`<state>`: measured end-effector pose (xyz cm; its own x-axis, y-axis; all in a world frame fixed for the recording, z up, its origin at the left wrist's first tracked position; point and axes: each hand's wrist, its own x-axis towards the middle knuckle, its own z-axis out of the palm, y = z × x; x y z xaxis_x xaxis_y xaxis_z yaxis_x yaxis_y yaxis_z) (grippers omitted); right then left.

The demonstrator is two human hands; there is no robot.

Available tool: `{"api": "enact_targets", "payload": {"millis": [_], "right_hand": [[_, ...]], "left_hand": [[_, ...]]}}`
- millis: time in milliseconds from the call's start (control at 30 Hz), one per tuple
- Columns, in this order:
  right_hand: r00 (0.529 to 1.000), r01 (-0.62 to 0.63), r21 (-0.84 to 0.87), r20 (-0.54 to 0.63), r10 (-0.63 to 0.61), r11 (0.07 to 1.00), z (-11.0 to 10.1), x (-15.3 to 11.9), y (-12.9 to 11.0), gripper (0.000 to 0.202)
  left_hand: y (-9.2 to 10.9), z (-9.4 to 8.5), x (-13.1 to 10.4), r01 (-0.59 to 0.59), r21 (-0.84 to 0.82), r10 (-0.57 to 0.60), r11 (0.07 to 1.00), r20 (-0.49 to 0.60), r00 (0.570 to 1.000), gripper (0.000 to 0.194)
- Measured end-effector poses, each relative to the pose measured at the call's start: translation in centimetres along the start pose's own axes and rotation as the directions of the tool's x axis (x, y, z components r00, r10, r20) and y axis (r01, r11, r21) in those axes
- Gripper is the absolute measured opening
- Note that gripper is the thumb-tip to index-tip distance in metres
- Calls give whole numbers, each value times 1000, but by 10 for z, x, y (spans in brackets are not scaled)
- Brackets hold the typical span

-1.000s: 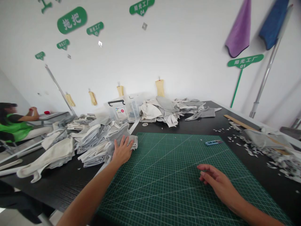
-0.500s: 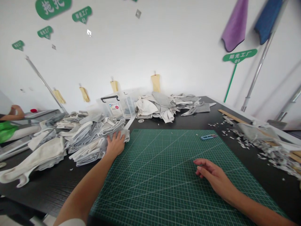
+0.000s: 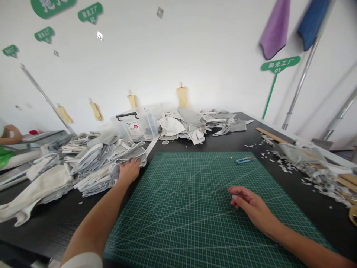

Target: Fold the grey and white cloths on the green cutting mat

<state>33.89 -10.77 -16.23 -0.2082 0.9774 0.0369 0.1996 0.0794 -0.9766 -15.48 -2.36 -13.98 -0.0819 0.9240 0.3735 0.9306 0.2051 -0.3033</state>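
My left hand (image 3: 129, 171) reaches to the right end of a pile of folded grey and white cloths (image 3: 96, 160). Its fingertips go under the edge of a grey cloth (image 3: 132, 153) and are partly hidden there, so its grip cannot be made out. Over the right half of the green cutting mat (image 3: 181, 193) hovers my right hand (image 3: 245, 203), fingers loosely curved, thumb and fingertips apart, with nothing between them. A blue cutter (image 3: 245, 160) lies near the mat's far right corner.
Behind the mat are a clear plastic box (image 3: 134, 126) and a loose heap of cloths (image 3: 182, 124). Scraps (image 3: 320, 178) and a wooden strip (image 3: 273, 135) lie on the right. Another person's arm (image 3: 11, 134) shows at far left.
The view has shifted slightly. My left hand has slipped lower, its fingers now under the grey cloth's edge instead of on top. My right hand has barely moved.
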Motion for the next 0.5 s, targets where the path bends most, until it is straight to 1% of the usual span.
{"api": "enact_targets", "payload": {"millis": [133, 300, 400, 500], "right_hand": [[1000, 8, -1, 4, -8, 1000, -1, 0, 1, 31], [1000, 9, 9, 10, -9, 1000, -1, -1, 3, 29], [1000, 21, 28, 10, -21, 999, -2, -2, 2, 27], [1000, 25, 47, 3, -25, 999, -3, -3, 0, 24]], "left_hand": [[-5, 2, 4, 7, -2, -7, 1000, 21, 1000, 40], [-6, 1, 15, 92, -13, -91, 996, 80, 993, 41], [0, 2, 23, 125, -17, -123, 992, 113, 986, 40], [12, 1, 26, 110, -43, -103, 993, 132, 986, 41]]}}
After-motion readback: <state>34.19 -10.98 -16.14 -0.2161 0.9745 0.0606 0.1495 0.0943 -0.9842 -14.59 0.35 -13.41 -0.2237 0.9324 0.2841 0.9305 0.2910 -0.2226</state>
